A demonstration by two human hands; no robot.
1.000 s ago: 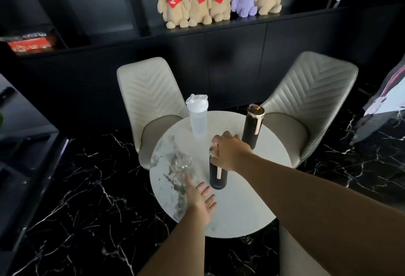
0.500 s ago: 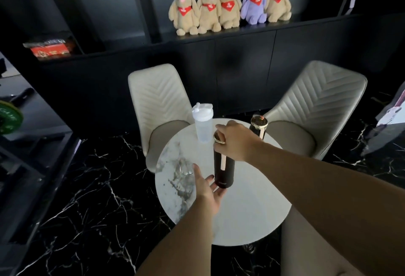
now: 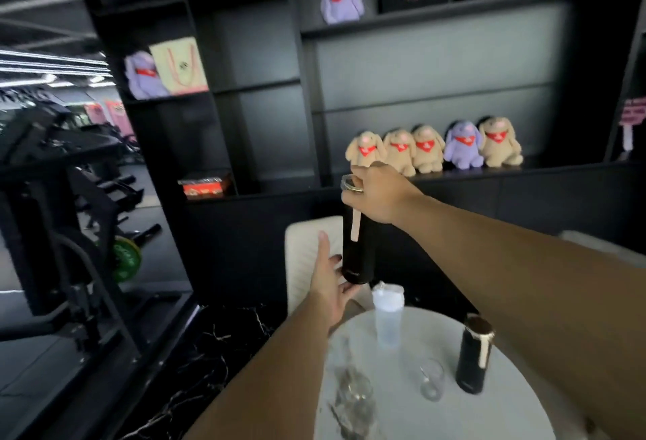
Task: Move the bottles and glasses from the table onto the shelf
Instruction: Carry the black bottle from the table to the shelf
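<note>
Black shelf (image 3: 454, 170) fills the back wall; open ledge left of plush rabbits (image 3: 433, 149). Round marble table (image 3: 507, 415) below w/ shaker bottle (image 3: 387, 313), 2nd black bottle (image 3: 473, 355), glasses (image 3: 430, 383). Right hand (image 3: 377, 194) grip wrapped round top of black bottle (image 3: 358, 247), held upright in air. Left hand (image 3: 330, 285) spread wide, fingertips touching its base.

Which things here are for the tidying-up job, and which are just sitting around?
For the job:
- black bottle, right hand grips its top, left hand touches its base
- second black bottle on the table
- clear shaker bottle
- two glasses
- shelf

Just sitting around:
- plush bunnies
- chair
- gym machine
</note>
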